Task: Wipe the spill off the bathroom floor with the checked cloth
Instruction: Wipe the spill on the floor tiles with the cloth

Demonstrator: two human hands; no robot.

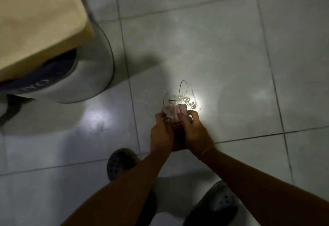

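Observation:
The checked cloth [175,118], red and white and folded into a narrow strip, is held between both hands low over the pale tiled floor [231,47]. My left hand [161,133] grips its left side and my right hand [195,131] grips its right side. The cloth's far end touches the near edge of the spill [185,95], a small glistening puddle with thin curved outlines under a bright spot of light. Most of the cloth's lower part is hidden between my palms.
A white round bucket [92,76] with dark cloth inside stands at the left, partly under a beige box-like thing [39,22]. My two dark perforated clogs [121,163] [213,206] are planted on the tiles near the bottom edge.

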